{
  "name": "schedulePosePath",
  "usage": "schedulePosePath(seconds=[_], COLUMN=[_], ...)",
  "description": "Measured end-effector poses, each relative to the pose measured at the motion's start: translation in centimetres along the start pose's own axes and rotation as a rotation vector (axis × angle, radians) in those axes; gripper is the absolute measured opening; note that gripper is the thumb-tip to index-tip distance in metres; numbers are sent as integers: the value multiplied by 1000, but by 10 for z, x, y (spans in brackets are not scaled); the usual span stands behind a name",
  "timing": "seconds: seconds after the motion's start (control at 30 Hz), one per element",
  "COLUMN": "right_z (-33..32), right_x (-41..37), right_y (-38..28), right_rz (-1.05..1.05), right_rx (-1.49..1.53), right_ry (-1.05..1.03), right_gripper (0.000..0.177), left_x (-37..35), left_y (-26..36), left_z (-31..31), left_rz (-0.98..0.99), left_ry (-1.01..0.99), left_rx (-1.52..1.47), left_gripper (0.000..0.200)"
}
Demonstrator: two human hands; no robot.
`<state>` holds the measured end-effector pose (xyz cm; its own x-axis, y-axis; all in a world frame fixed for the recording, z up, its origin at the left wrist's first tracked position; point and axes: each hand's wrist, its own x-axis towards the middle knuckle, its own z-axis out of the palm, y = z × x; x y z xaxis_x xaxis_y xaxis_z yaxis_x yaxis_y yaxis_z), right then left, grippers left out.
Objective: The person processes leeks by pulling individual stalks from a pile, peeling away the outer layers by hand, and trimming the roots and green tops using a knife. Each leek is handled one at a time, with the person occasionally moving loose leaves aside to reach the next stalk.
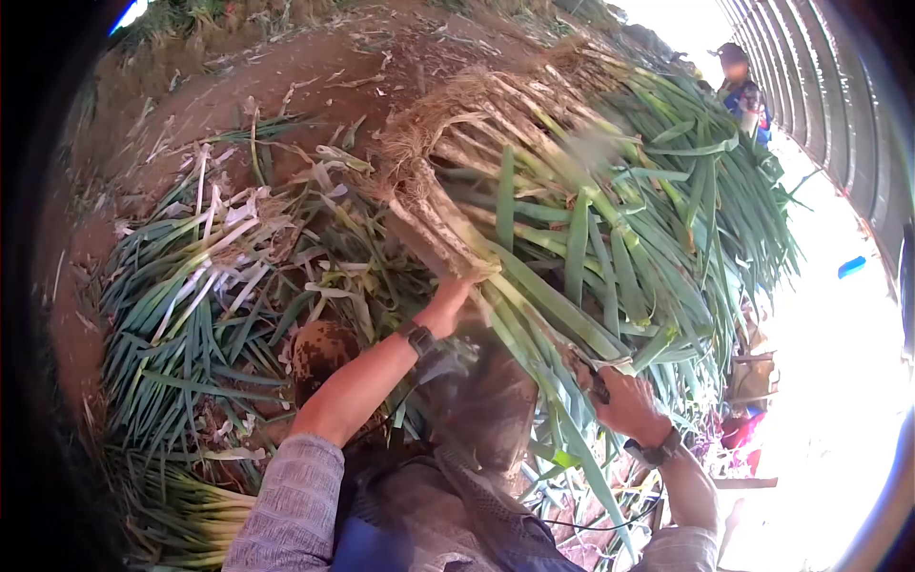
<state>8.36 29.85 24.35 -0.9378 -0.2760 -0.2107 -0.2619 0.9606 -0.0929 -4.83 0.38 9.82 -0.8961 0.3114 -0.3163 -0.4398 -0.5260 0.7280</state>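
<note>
My left hand (450, 303) is closed around the pale stalks of a few long green onions (434, 224). Their soil-covered roots point up and away from me, and their leaves run down to the right. Beside those leaves, my right hand (631, 408) is curled round a short dark tool (599, 387); its kind is hard to make out. Just past my hands lies a big heap of unpeeled green onions (658, 191), with brown roots to the left and green tops to the right.
A pile of cleaner green onions with white stems (191, 276) lies on the soil at left, and another bundle (191, 510) at lower left. Stripped leaves (353, 276) litter the ground between. Another person (745, 95) is at far right, near a ribbed wall (829, 86).
</note>
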Motion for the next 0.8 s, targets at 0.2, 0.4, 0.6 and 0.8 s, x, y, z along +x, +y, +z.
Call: schedulePosePath(seconds=[0.2,0.4,0.6,0.8], right_z=[5,5,4,10], right_x=[11,32,56,96], right_y=[-12,-21,-43,-57], right_rz=[-123,-158,-91,-142], right_rx=[-22,-66,-57,-40], right_ry=[-120,-102,-103,-45], right_gripper=[25,27,28,30], left_x=[-7,-11,-12,-17], left_y=[-12,-2,-6,-8], left_z=[-27,-34,-30,-27], left_rz=[59,79,99,109], left_ry=[-86,-108,-129,-110], left_rx=[-282,-273,-484,-554], left_gripper=[58,67,75,71])
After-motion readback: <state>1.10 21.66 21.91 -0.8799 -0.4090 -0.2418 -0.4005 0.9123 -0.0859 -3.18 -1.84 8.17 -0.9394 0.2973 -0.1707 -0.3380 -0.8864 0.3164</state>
